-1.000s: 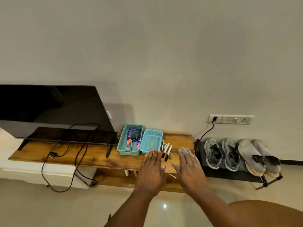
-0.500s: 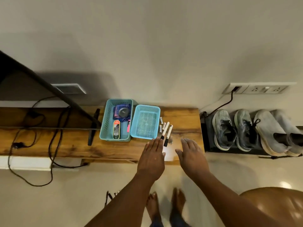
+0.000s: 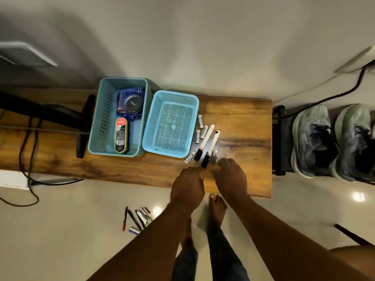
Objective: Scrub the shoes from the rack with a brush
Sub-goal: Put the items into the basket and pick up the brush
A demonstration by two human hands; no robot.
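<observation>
Shoes (image 3: 332, 140): grey sneakers on the black rack (image 3: 279, 138) right of the counter (image 3: 243, 118), side by side, long axes toward the wall, toes away.
Left hand (image 3: 187, 184): curled over the counter edge, holding nothing.
Right hand (image 3: 231, 177): fingers bent, beside two markers (image 3: 207, 146).
Nearby: batteries (image 3: 199, 128), two blue baskets (image 3: 170, 123).

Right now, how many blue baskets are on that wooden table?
2. The deeper basket sits left, holding a polish tin and sponge; the shallow mesh basket sits right beside it, with nothing inside.
</observation>
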